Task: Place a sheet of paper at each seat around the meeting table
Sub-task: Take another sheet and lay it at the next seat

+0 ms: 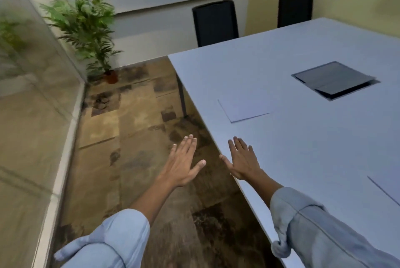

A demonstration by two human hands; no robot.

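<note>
Potted plant (pixel 86 29) far left, in corner. Left hand (pixel 184 164) over floor beside tabletop (pixel 303 148) edge, grip fully spread, empty. Right hand (pixel 243 159) flat above tabletop edge, grip spread, empty. Sheet of paper (pixel 244 108) flat on tabletop beyond hands. 2 chairs (pixel 215 23) at far side. Second sheet (pixel 387 187) at right edge.

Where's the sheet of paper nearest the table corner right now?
The sheet lies flat on the table near its left edge, beyond the right hand and left of the dark hatch.

empty hands (pixel 183 165) (pixel 243 160), sheet (pixel 245 109) on table (pixel 303 142)
</note>
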